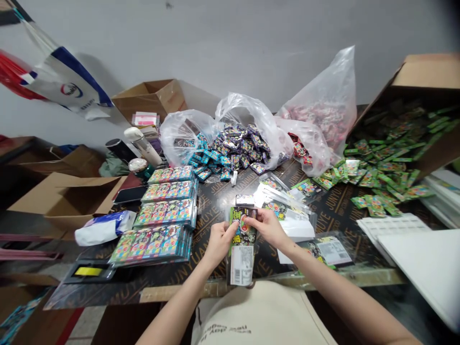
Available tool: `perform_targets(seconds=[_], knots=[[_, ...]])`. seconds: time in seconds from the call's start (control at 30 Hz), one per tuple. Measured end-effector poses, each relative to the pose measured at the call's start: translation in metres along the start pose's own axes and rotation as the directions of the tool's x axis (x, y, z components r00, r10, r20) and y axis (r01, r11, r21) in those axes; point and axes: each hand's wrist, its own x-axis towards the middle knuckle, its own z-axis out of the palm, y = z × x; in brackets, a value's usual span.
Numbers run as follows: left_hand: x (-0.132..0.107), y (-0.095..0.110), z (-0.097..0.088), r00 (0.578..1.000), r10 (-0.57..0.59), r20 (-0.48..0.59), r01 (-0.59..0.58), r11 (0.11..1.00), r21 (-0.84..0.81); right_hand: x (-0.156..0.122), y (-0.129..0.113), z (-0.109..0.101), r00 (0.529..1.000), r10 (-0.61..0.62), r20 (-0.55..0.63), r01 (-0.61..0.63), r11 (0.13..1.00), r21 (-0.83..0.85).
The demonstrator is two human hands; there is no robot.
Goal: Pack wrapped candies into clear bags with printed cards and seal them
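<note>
Between my hands is a flat printed packaging bag, green and black with a white label panel (241, 266), held upright near the table's front edge. My left hand (219, 243) grips its left side, thumb on the front. On the right edge, near the top, my right hand (270, 229) pinches it with thumb and fingers. A small dark-and-white packet (245, 200) shows at the bag's upper end; whether it is inside cannot be made out. More flat printed bags (276, 209) lie just right of my hands, overlapping white sheets (296, 229).
Stacked sets of colourful packets (158, 242) stand at left. Behind are plastic bags with blue packets (212, 160), purple packets (247, 143) and red packets (302, 151). Green packets (381, 167) spill from a tipped carton (431, 72). White cards (395, 227) lie right; bottles (143, 146) stand back left.
</note>
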Motion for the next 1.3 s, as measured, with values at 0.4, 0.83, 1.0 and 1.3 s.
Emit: perform_targets(seconds=[0.4,0.83,1.0,1.3], knots=[[0.002,-0.006,-0.005,0.939,-0.039,0.341,0.133,0.958,-0.256,-0.015,0.013,-0.023,0.948,0.203,0.246,-0.214,0.977,0.018],[-0.009,-0.011,0.025,0.963,0.03,0.268,0.082,0.915,-0.396,-0.013,-0.004,-0.016,0.975,0.135,-0.177,-0.092,0.969,0.23],[-0.012,-0.008,0.034,0.976,-0.19,0.11,0.219,0.827,-0.518,-0.013,-0.007,-0.006,0.956,0.211,-0.202,-0.128,0.924,0.359],[-0.007,0.024,0.012,0.993,0.108,0.049,-0.098,0.982,-0.163,-0.031,-0.008,-0.024,0.965,-0.245,-0.097,0.214,0.944,-0.252]])
